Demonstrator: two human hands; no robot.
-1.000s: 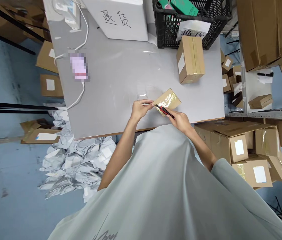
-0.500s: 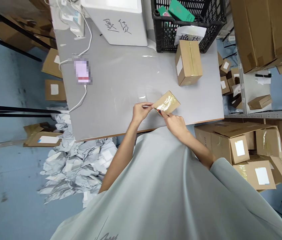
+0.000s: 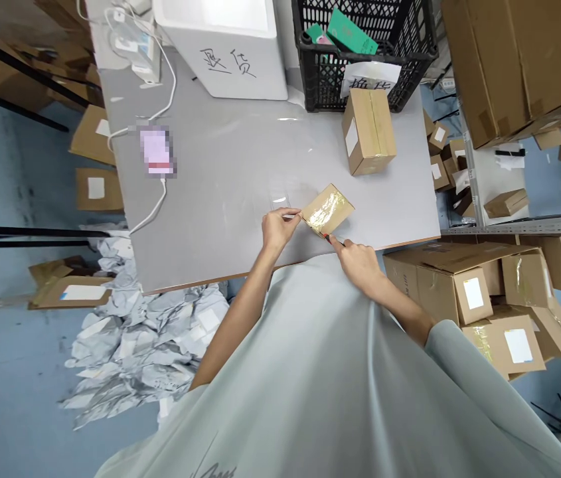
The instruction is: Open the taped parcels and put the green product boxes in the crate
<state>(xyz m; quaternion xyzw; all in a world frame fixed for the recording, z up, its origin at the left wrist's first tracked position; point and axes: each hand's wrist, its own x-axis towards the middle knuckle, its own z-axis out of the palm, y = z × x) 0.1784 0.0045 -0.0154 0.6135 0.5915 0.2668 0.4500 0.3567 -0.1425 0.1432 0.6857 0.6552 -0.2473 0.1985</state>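
Note:
A small cardboard box (image 3: 328, 208) with shiny clear tape across its top lies tilted near the table's front edge. My left hand (image 3: 279, 229) pinches its left corner between thumb and fingers. My right hand (image 3: 360, 264) is closed around a slim red-and-black utility knife (image 3: 328, 238), whose tip is at the box's near edge. The blade itself is too small to make out. Beyond them stands a larger taped cardboard box (image 3: 370, 129) with a white label on its left side.
On the grey table (image 3: 220, 192), a white bin (image 3: 240, 63) and a black crate (image 3: 322, 79) stand at the back. A pixelated device (image 3: 157, 149) with white cables is at left. Crumpled grey bags (image 3: 145, 345) cover the floor at left; cartons (image 3: 504, 338) are piled at right.
My right hand has drawn the utility knife right and slightly down along the box's near edge. My left hand keeps its pinch on the corner. The view has shifted slightly.

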